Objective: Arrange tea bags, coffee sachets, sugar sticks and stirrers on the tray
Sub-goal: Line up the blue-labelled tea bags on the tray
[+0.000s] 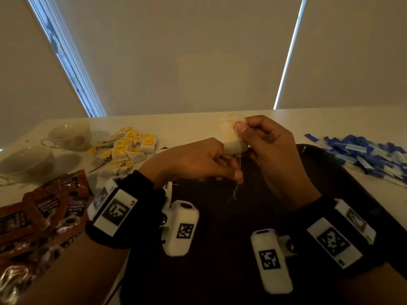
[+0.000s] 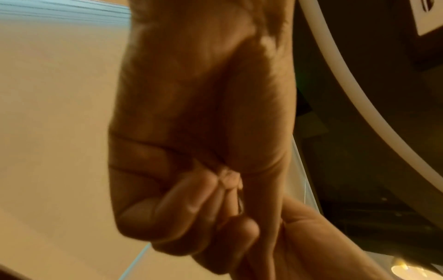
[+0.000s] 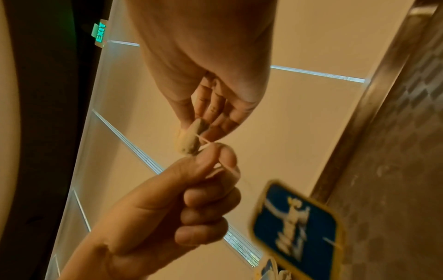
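Note:
Both hands are raised over a dark tray (image 1: 330, 172) in the head view. A pale tea bag (image 1: 231, 139) hangs between them. My right hand (image 1: 241, 128) pinches the bag's top together with its thin string (image 1: 239, 159). Lower down, my left hand (image 1: 233, 170) pinches the same string, whose loose end dangles below the fingers. The right wrist view shows the tea bag (image 3: 188, 140) in the right hand (image 3: 208, 121) and the left hand (image 3: 210, 157) pinching the string (image 3: 227, 166). In the left wrist view the left hand (image 2: 225, 189) has curled fingers.
On the white table, a heap of yellow-labelled tea bags (image 1: 125, 148) lies left of the tray. Brown coffee sachets (image 1: 44, 212) lie at the near left, blue sugar sticks (image 1: 363, 153) at the right. Two teacups (image 1: 68, 135) (image 1: 26, 159) stand far left.

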`<state>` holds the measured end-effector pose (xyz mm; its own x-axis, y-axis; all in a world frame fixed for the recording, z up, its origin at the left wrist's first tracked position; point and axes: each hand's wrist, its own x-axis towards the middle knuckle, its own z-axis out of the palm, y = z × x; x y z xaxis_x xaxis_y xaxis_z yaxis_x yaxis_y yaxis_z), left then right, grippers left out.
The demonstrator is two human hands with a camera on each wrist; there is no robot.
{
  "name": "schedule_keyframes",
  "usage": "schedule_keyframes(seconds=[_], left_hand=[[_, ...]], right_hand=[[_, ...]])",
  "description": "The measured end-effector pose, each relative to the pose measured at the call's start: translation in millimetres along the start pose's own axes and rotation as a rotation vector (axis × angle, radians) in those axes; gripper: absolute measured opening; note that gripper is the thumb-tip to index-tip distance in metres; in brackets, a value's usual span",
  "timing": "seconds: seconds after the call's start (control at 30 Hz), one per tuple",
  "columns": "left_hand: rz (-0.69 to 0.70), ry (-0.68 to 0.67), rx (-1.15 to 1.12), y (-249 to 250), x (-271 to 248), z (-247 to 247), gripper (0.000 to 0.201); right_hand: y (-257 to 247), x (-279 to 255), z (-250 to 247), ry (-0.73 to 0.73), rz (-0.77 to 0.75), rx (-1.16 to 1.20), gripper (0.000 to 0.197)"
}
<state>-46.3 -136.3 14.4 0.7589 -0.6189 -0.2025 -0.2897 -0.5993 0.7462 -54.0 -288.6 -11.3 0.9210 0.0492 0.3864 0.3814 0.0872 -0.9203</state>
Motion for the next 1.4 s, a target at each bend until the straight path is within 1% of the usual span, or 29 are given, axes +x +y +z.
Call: schedule_keyframes(seconds=[0.1,0.17,0.3,0.37,0.47,0.53,0.6,0.67,0.73,0.83,0.93,1.03,1.1,1.2,1.3,1.4], left_hand=[[-0.033,-0.051,0.046,-2.6,1.9,1.5,0.012],[-0.050,-0.053,0.045,-4.4,2.0,3.3,0.012],[-0.068,0.091,0.036,-7.1,1.4,1.7,0.009],[-0.062,0.118,0.032,-6.1,-0.8,-1.3,0.007],[-0.057,0.052,-0.009,-2.4,-3.5,-4.9,0.005],[-0.074,-0.025,-0.030,-1.9,-4.7,-3.8,0.006],[-0.083,-0.090,-0.045,-1.8,-4.7,-0.5,0.006],[-0.088,-0.112,-0.062,-1.5,-2.8,3.0,0.008],[-0.095,-0.105,-0.088,-0.2,-1.6,5.5,0.009],[-0.094,-0.080,-0.149,-0.2,-0.4,6.1,0.008],[-0.118,-0.061,-0.215,-3.7,1.0,3.8,0.009],[-0.145,-0.049,-0.310,-7.4,2.2,2.4,0.012],[-0.135,-0.039,-0.404,-9.5,3.1,2.3,0.014],[-0.119,0.010,-0.555,-11.9,4.1,1.7,0.014],[-0.108,0.068,-0.613,-14.2,5.3,0.5,0.016],[-0.080,0.141,-0.762,-14.3,6.8,-0.6,0.019]], right_hand=[[-1.9,-0.1,-1.6,-0.013,0.011,0.070,0.012],[-2.5,-0.8,-2.0,-0.024,0.029,0.153,0.014],[-3.5,-1.5,0.6,-0.070,0.063,0.247,0.014],[-2.1,-0.7,1.0,-0.066,0.078,0.259,0.015],[1.6,2.0,-0.7,-0.025,0.059,0.192,0.013],[3.5,3.0,-2.5,-0.002,0.044,0.137,0.019],[3.6,2.9,-2.7,0.003,0.037,0.120,0.021],[3.4,2.8,-2.4,-0.002,0.038,0.117,0.019],[2.9,2.7,-2.1,-0.003,0.029,0.125,0.017],[0.1,1.3,-1.2,0.002,0.006,0.112,0.011],[-1.6,0.1,-0.7,0.011,-0.006,0.098,0.010],[-1.2,0.3,-1.4,0.027,0.030,0.118,0.010],[-1.2,0.9,-1.7,0.025,0.060,0.155,0.010],[-1.4,0.5,-1.4,0.030,0.072,0.149,0.011],[-1.5,-0.8,-0.5,0.024,0.073,0.096,0.011],[-1.2,-2.0,0.7,-0.031,0.090,0.023,0.010]])
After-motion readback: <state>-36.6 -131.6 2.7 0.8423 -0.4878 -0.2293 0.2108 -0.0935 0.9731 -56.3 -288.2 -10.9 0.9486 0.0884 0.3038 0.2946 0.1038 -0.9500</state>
